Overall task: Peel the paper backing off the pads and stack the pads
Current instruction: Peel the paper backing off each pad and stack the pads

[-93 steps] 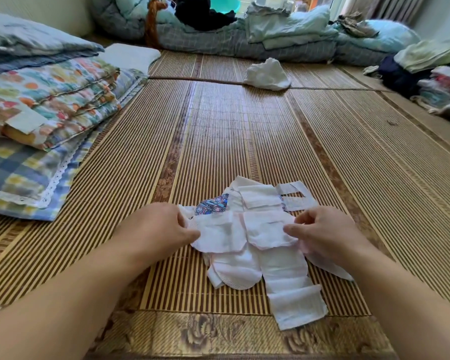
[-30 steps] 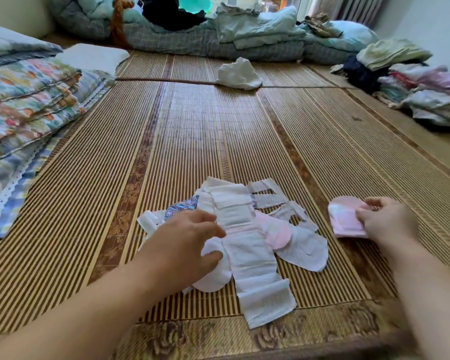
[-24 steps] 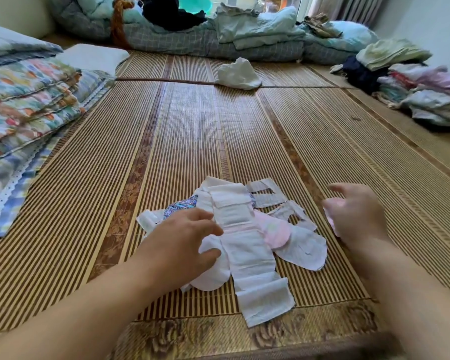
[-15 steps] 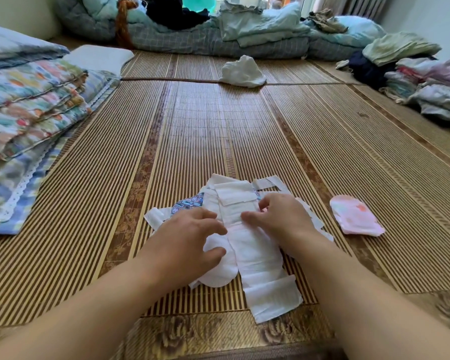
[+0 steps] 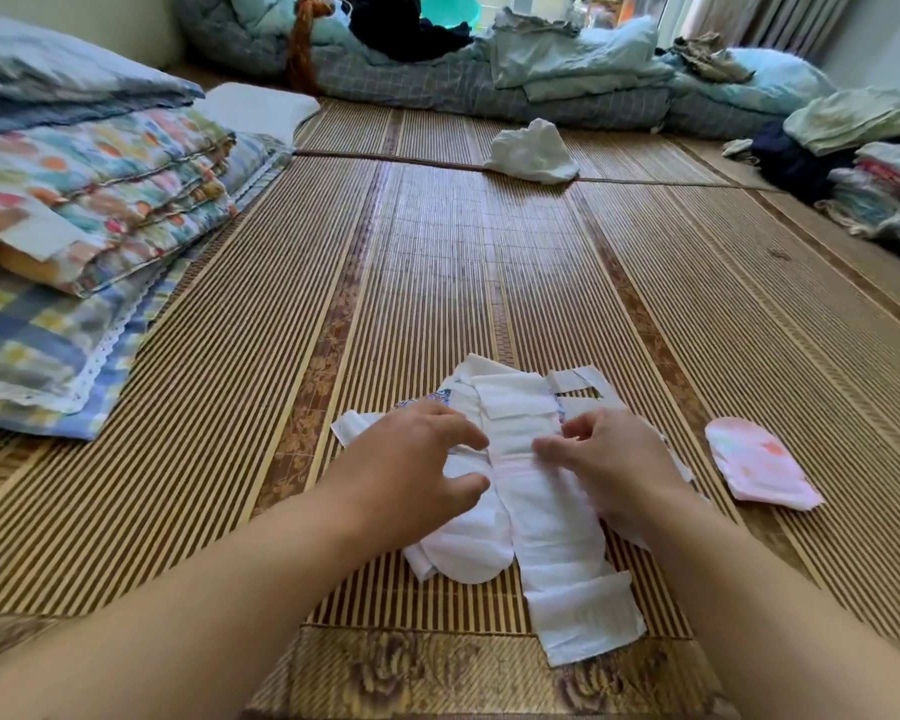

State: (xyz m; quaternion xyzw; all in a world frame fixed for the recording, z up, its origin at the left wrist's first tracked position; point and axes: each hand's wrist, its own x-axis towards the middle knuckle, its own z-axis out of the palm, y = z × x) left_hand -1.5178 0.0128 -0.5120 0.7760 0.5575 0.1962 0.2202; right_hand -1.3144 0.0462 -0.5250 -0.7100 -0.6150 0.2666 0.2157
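A heap of white pads and paper strips (image 5: 552,522) lies on the bamboo mat (image 5: 437,262) in front of me. A long white pad (image 5: 520,407) runs down its middle. My left hand (image 5: 411,475) rests on the heap's left side, fingers spread and curled over a rounded pad (image 5: 468,548). My right hand (image 5: 614,459) sits on the right side, its fingertips at the long pad's edge. Whether they pinch it I cannot tell. A folded pink pad (image 5: 759,470) lies alone on the mat to the right, apart from both hands.
Folded quilts (image 5: 89,200) are piled at the left. More bedding (image 5: 541,70) lines the back and clothes (image 5: 874,163) the right. A crumpled white cloth (image 5: 533,150) lies on the mat farther back.
My right hand set the pink pad down on the mat at the right, let go, and came back to the heap. My left hand stayed on the heap.
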